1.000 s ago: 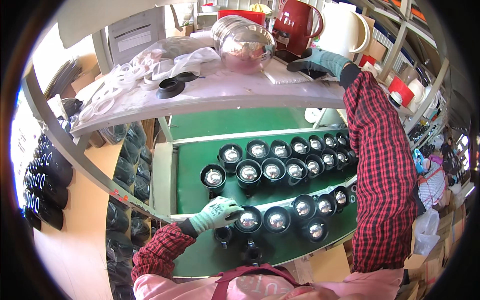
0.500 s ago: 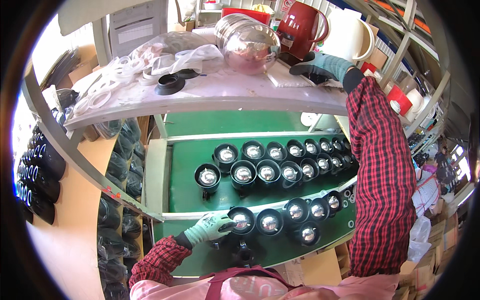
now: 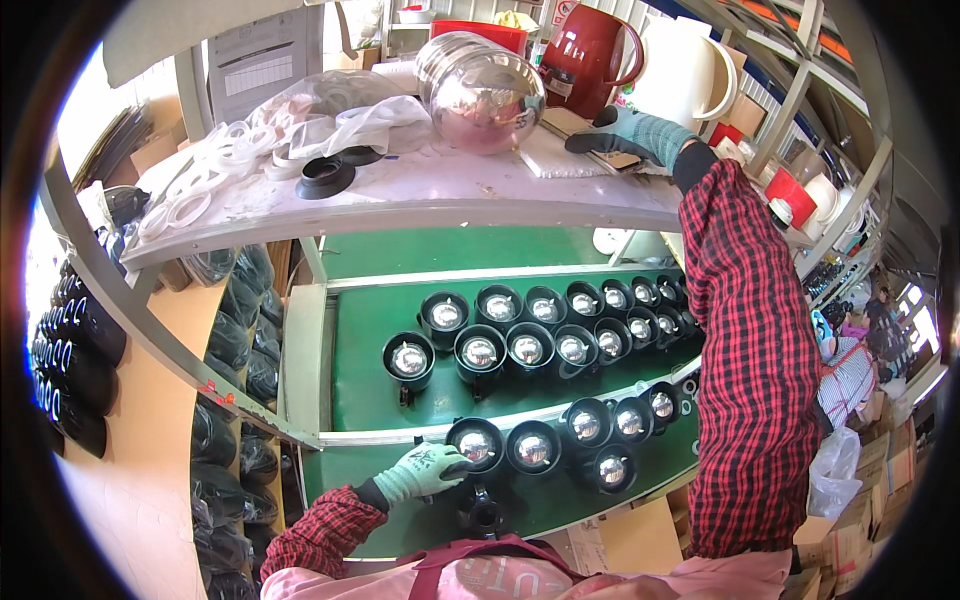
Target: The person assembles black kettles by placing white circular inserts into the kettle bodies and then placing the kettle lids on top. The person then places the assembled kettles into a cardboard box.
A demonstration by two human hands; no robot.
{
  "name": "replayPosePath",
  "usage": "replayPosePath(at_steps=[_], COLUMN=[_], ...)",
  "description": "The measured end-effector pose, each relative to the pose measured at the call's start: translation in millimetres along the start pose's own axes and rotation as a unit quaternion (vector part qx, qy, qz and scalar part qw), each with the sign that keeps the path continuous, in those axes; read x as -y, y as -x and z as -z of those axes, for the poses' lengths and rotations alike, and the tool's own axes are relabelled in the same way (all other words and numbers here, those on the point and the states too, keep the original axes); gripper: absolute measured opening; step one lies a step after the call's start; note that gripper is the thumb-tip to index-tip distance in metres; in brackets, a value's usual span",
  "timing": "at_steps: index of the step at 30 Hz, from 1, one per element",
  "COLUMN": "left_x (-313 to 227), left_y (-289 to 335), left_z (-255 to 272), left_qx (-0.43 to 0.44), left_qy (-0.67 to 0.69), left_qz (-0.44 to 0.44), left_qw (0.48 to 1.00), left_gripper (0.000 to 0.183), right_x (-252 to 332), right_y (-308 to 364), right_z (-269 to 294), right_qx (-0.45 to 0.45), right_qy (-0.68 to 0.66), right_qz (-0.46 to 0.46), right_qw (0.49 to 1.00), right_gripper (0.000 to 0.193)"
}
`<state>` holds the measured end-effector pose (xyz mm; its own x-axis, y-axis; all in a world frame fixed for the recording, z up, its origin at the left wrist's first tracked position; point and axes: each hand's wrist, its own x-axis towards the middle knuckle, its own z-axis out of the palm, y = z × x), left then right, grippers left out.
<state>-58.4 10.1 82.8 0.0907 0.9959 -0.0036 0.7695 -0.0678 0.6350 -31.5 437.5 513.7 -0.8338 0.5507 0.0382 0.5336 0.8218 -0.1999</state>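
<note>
Left hand, in a pale green glove, we see resting on the rim of a black jug body with a shiny silver liner at the near end of the front row on the green conveyor belt; fingers curl loosely against it, not closed around it. Right hand, in a dark grey-green glove, we see reaching up to the white upper shelf, fingers flat and spread on a flat tan piece just beside a big mirrored steel flask liner. More black jug bodies stand in two rows farther back. White gasket rings lie at the shelf's left.
</note>
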Motion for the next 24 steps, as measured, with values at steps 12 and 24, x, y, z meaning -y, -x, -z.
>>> replayPosePath(at_steps=[12,24], left_x=[-1.5,-2.6], left_y=[0.2,-0.4], left_z=[-2.0,-6.8], left_qx=[-0.012,-0.017], left_qy=[0.009,0.021], left_qz=[0.008,0.018], left_qw=[1.000,0.999], left_gripper=[0.031,0.030], right_x=[41.3,-0.8], right_y=[45.2,78.5], right_z=[-11.5,0.0], right_qx=[-0.283,-0.555], right_qy=[0.285,0.307], right_qz=[0.032,0.143], right_qw=[0.915,0.760], right_gripper=[0.093,0.094])
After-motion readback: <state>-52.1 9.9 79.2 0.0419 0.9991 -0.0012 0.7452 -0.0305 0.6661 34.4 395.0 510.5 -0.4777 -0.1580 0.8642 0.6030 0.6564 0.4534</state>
